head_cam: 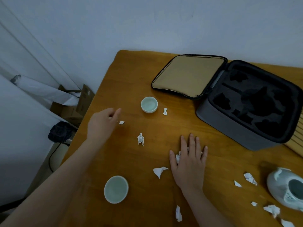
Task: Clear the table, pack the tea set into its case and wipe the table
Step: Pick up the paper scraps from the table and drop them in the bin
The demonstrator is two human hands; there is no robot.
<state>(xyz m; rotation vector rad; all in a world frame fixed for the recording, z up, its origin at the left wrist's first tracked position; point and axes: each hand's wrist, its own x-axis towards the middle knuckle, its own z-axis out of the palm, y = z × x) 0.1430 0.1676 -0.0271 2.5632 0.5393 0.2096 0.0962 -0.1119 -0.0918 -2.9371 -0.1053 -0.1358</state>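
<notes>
Two pale green tea cups stand on the wooden table [131, 76], one far [149, 104] and one near [116, 189]. A pale green teapot [285, 185] sits at the right edge. The grey tea set case [229, 126] lies open, its black foam slots unfilled and its lid [188, 74] folded back. My right hand [188, 163] lies flat with straight fingers on a crumpled paper wad [177, 157]. My left hand [103, 123] has its fingers curled down at a small paper scrap [121, 122]; whether it pinches the scrap is unclear.
Several torn white paper scraps lie about the table, such as one in the middle [140, 139] and others by the teapot [250, 177]. A slatted bamboo tray [296, 138] shows behind the case. On the floor to the left are a dark bin [59, 131] and cardboard boxes [78, 102].
</notes>
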